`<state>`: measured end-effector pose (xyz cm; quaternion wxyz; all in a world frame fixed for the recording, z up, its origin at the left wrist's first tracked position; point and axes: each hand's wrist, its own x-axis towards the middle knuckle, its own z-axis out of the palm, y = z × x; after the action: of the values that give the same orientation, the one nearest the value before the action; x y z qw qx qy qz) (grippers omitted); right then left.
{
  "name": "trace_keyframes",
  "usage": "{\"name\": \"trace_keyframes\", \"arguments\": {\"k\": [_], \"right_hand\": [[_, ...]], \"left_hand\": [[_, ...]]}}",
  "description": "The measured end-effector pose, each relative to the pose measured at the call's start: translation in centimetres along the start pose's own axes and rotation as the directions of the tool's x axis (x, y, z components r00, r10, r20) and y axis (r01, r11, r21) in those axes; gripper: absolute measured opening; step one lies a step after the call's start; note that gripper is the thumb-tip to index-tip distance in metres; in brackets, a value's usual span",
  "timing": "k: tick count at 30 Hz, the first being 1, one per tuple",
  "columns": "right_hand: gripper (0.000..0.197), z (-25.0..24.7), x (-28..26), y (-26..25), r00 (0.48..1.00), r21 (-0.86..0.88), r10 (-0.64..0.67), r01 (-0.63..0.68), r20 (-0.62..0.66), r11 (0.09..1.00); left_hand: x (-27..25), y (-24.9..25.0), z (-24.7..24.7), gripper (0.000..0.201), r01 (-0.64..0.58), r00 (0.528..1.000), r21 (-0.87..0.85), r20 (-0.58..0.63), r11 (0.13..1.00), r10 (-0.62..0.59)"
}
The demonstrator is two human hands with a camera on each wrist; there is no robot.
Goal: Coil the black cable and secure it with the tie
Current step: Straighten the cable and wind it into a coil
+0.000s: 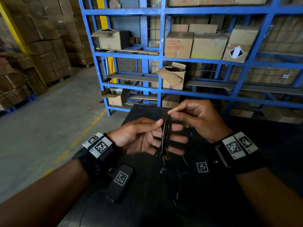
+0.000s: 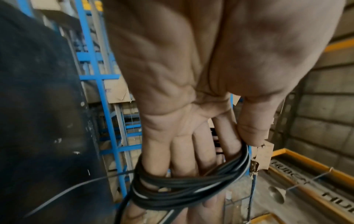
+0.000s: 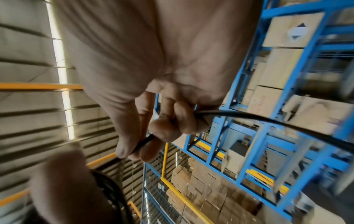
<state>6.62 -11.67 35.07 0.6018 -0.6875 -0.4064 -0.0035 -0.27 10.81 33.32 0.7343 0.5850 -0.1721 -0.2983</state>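
The black cable is wound in several loops around the straight fingers of my left hand, which lies palm up above the black table. In the left wrist view the coil circles the four fingers, and the thumb presses the loops against the index finger. My right hand sits just above and to the right and pinches the cable's free run between thumb and fingertips. From there the cable arcs away to the right. I cannot make out a tie.
The black table fills the lower view, with a black marker-tagged device near my left wrist and another under my right. A blue rack with cardboard boxes stands behind it. Stacked cartons and concrete floor lie to the left.
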Motion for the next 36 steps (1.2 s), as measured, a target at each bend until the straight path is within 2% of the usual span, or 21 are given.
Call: {"name": "trace_keyframes", "arguments": {"k": [3,5,7,10,12,15,18,21,23,24,27,31,33,36], "right_hand": [[0.007,1.1,-0.5,2.5,0.988,0.196,0.106,-0.083,-0.108,0.977],[0.021,2.5,-1.3,4.4,0.965,0.249,0.209,-0.167,-0.156,0.954],[0.034,4.0,-2.3,5.4,0.942,0.272,0.304,-0.258,-0.144,0.927],[0.020,5.8,-4.0,5.6,0.927,0.277,0.370,-0.341,-0.060,0.898],[0.026,6.3,-5.0,5.3,0.925,0.236,0.378,-0.360,-0.038,0.903],[0.020,6.2,-6.0,4.2,0.938,0.152,0.345,-0.336,-0.040,0.929],[0.014,5.5,-6.2,2.4,0.957,-0.001,0.287,-0.287,-0.033,0.958],[0.007,4.4,-5.7,-0.1,0.977,-0.212,0.210,-0.201,0.022,0.956],[0.006,3.5,-4.9,-1.2,0.987,-0.319,0.160,-0.143,0.027,0.937],[0.006,3.0,-4.4,-1.6,0.992,-0.357,0.125,-0.112,0.015,0.927],[0.003,1.7,-2.8,-2.4,0.998,-0.407,0.059,-0.055,-0.003,0.912],[0.011,0.4,-0.9,-2.3,0.999,-0.310,0.010,0.004,0.044,0.951],[0.015,0.1,-0.4,-2.0,0.998,-0.237,-0.036,0.049,0.059,0.970],[0.018,0.1,0.1,-1.3,0.999,-0.047,-0.039,0.040,0.016,0.998]], "left_hand": [[0.4,0.4,0.3,0.053,-0.088,0.994,-0.154,0.048,0.984,0.096],[0.9,1.1,0.2,0.052,-0.180,0.983,-0.213,0.003,0.960,0.185],[1.2,1.8,-0.3,0.051,-0.266,0.964,-0.258,-0.062,0.929,0.259],[1.4,2.8,-1.3,0.050,-0.343,0.936,-0.283,-0.178,0.896,0.302],[1.4,3.2,-2.1,0.051,-0.380,0.910,-0.236,-0.267,0.894,0.316],[1.0,3.5,-3.0,0.048,-0.380,0.861,-0.086,-0.395,0.921,0.319],[0.7,3.2,-3.2,0.047,-0.297,0.812,0.152,-0.480,0.943,0.333],[0.8,2.3,-2.8,0.063,-0.193,0.800,0.305,-0.502,0.933,0.330],[0.8,1.5,-2.3,0.079,-0.138,0.828,0.341,-0.476,0.930,0.297],[0.8,1.2,-2.1,0.080,-0.108,0.852,0.351,-0.449,0.930,0.269],[0.8,0.6,-1.5,0.051,-0.021,0.900,0.359,-0.400,0.933,0.174],[0.8,0.0,-0.9,0.047,0.046,0.961,0.320,-0.274,0.946,0.046],[0.4,0.0,-0.9,0.051,0.037,0.982,0.214,-0.187,0.976,0.004],[-0.3,0.2,-0.7,0.054,0.016,0.999,0.036,-0.052,0.999,-0.014]]}}
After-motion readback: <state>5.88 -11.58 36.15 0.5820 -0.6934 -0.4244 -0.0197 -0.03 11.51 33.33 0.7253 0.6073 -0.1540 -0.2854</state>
